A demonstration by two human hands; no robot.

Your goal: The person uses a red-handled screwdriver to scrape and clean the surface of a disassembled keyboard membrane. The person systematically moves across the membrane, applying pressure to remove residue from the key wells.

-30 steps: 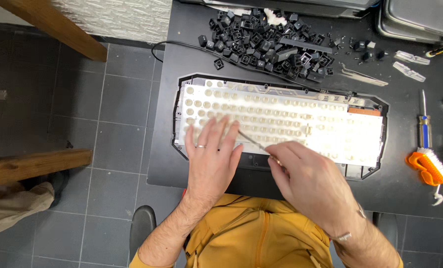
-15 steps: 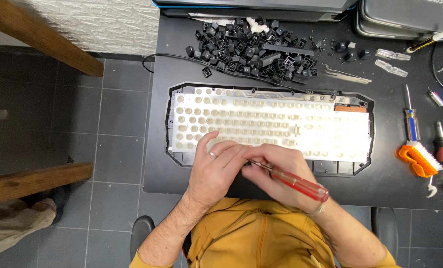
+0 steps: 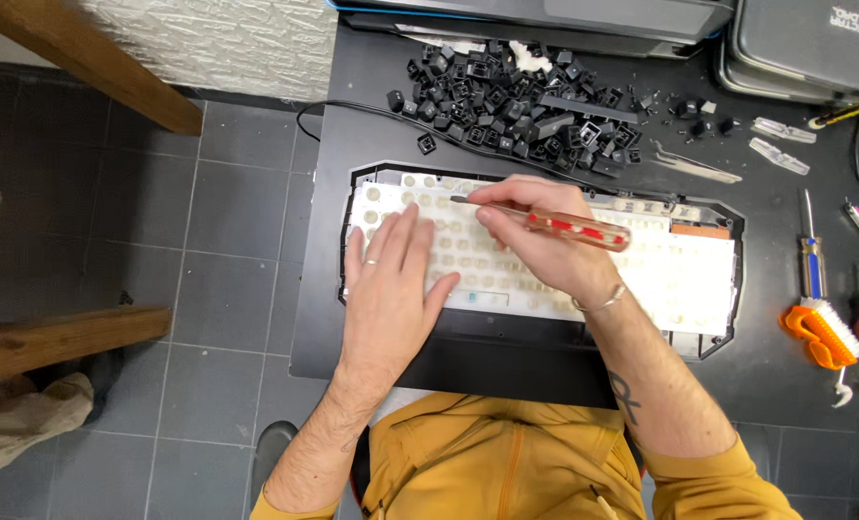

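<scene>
Left hand (image 3: 391,289): flat, fingers spread, pressing on keyboard's left part.
Keyboard (image 3: 679,279): keycaps stripped, white plate bare, lying on black counter (image 3: 352,135).
Right hand (image 3: 535,246): gripped round red-handled screwdriver (image 3: 554,221), tip on upper-left plate.
Keycaps (image 3: 516,106): black heap behind keyboard.
Brush (image 3: 819,327): orange, far right.

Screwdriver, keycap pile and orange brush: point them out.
screwdriver (image 3: 583,229), head view, on its clear red handle.
keycap pile (image 3: 516,101), head view, middle of the heap.
orange brush (image 3: 819,332), head view, on its orange body.

Black worktop (image 3: 371,144) carries stripped white keyboard w/ black frame (image 3: 679,274), pile of loose black keycaps (image 3: 506,101), orange-handled brush (image 3: 819,332), screwdrivers at rt edge.
</scene>
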